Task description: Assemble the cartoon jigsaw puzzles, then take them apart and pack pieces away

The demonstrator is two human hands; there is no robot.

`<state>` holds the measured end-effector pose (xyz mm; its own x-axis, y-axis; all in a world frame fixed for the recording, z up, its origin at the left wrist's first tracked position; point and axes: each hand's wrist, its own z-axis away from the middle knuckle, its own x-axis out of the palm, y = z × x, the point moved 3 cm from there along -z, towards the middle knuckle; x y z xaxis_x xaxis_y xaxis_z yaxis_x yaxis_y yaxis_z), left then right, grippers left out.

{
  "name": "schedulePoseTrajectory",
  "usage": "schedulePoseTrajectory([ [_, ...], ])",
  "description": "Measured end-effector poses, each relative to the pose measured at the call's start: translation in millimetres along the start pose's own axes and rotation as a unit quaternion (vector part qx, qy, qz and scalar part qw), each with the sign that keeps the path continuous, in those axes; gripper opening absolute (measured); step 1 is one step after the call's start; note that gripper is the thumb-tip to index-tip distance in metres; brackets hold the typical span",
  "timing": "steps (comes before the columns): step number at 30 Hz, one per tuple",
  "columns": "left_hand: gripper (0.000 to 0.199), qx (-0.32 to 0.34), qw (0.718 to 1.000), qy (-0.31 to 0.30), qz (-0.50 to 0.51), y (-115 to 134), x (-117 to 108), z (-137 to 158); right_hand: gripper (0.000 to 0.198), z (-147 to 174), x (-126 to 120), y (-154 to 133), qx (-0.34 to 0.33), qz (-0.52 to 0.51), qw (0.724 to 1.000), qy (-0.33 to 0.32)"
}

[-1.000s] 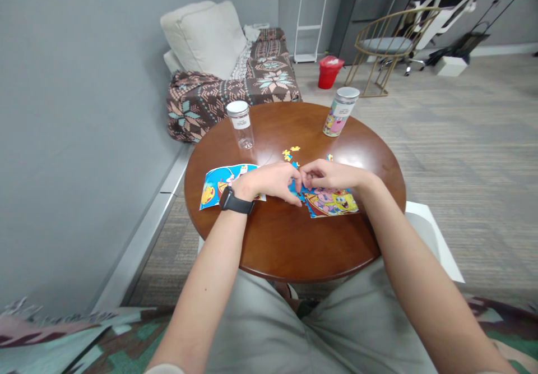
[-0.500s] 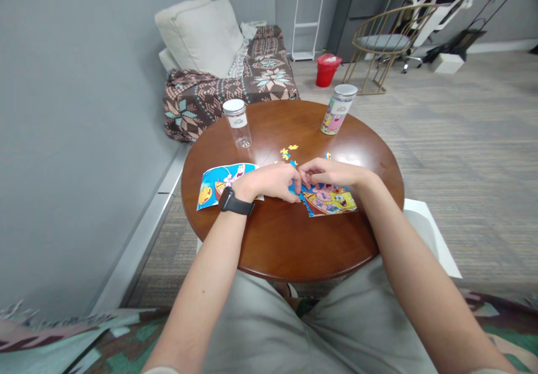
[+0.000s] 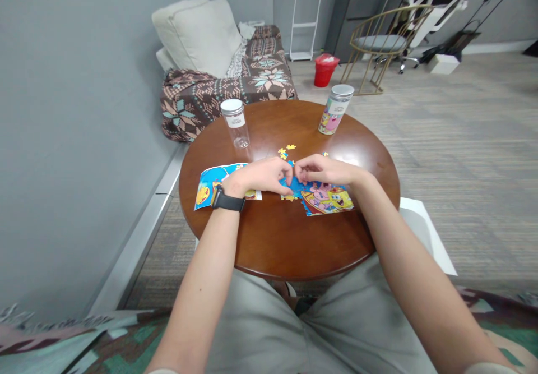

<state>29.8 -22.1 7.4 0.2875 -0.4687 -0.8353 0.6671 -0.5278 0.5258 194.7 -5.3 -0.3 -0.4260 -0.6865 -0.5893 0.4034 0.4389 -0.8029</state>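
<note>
A partly joined jigsaw puzzle (image 3: pixel 330 199) with a cartoon picture lies on the round wooden table (image 3: pixel 273 245). My left hand (image 3: pixel 269 173) is over its left edge, thumb and fingers apart, with nothing visible between them. Just right of it, my right hand (image 3: pixel 317 167) reaches over the puzzle's upper edge. Its fingers are curled together, and whatever they may pinch is hidden. Under my left wrist lies a printed picture sheet (image 3: pixel 205 186), partly covered. Loose puzzle pieces (image 3: pixel 284 153), yellow and blue, are scattered beyond my hands.
A clear jar (image 3: pixel 239 130) with a white lid stands at the table's back left. A printed canister (image 3: pixel 334 113) stands at the back right. Beyond are a blanket-covered sofa (image 3: pixel 269 74), a red bin (image 3: pixel 325 71) and a gold-framed chair (image 3: pixel 380 43).
My left hand has shifted left and its thumb and fingers have spread, uncovering yellow pieces at the puzzle's lower left. The gap between my hands is slightly wider.
</note>
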Motion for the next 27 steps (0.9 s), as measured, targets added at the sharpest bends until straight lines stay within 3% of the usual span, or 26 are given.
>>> schedulePoseTrajectory([
  [2, 0.025, -0.014, 1.0, 0.001, 0.003, -4.1, -0.9, 0.4, 0.021, 2.3, -3.1, -8.7, 0.011, 0.023, 0.999, 0.047],
  [5, 0.027, -0.022, 1.0, 0.008, -0.007, -8.3, 0.7, -1.4, 0.02, 16.7, 1.4, -23.0, 0.054, 0.144, 0.981, 0.114],
  [12, 0.021, -0.043, 0.997, 0.028, -0.053, -10.7, 3.1, -1.4, 0.032, 65.8, 68.2, -30.9, -0.011, 0.302, 0.925, 0.229],
  [18, 0.029, -0.04, 0.998, 0.02, -0.033, -17.3, 6.6, -2.0, 0.036, 66.5, 92.6, -18.7, -0.019, 0.352, 0.896, 0.271],
  [27, 0.027, -0.038, 0.999, 0.007, -0.025, -21.5, 9.0, -4.7, 0.039, 67.7, 92.8, -19.2, -0.013, 0.362, 0.896, 0.258],
])
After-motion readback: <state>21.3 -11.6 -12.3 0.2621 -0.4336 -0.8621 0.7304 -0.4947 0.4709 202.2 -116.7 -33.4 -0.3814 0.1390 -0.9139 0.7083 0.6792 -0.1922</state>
